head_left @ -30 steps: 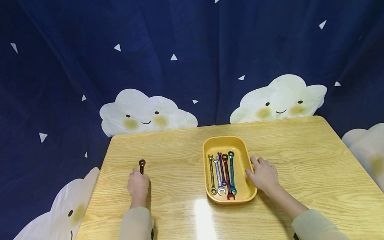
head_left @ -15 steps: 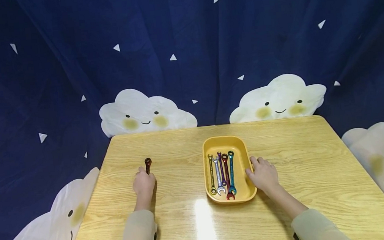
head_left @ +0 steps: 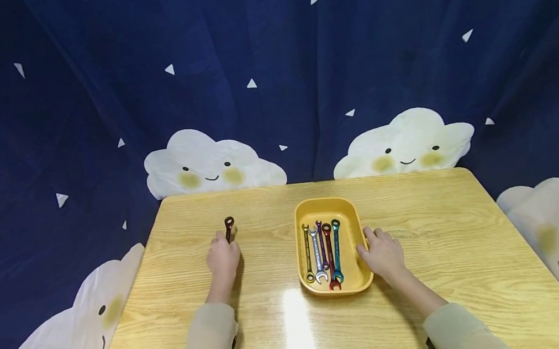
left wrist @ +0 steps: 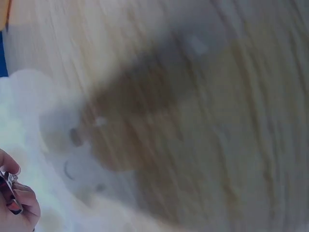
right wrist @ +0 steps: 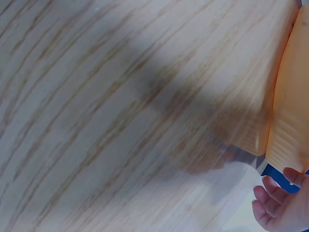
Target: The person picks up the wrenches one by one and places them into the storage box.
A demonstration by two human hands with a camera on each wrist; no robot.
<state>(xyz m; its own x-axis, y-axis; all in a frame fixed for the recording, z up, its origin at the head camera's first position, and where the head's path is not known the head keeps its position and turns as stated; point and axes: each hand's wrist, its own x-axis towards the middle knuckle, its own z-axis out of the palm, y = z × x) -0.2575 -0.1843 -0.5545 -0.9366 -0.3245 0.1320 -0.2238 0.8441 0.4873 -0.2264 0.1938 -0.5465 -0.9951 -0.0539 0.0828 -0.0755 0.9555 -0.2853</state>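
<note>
In the head view my left hand (head_left: 223,258) grips a dark reddish combination wrench (head_left: 228,235), whose ring end points away from me over the left of the table. The left wrist view shows a shiny part of that wrench (left wrist: 11,196) between the thumb and curled fingers. My right hand (head_left: 383,253) holds the right rim of a yellow plastic bin (head_left: 351,211), thumb over the edge and a finger against the outer wall. Inside lie several wrenches side by side: gold (head_left: 309,255), silver (head_left: 317,253), purple (head_left: 323,245), red (head_left: 330,253) and teal (head_left: 337,250).
Under everything is a light wooden table (head_left: 427,211), with a glare streak (head_left: 299,328) near its front. A dark blue curtain (head_left: 294,57) with white clouds hangs behind and along both sides.
My left hand has moved to the right and slightly away from me, carrying the wrench off its earlier place. The right hand and the bin have stayed put.
</note>
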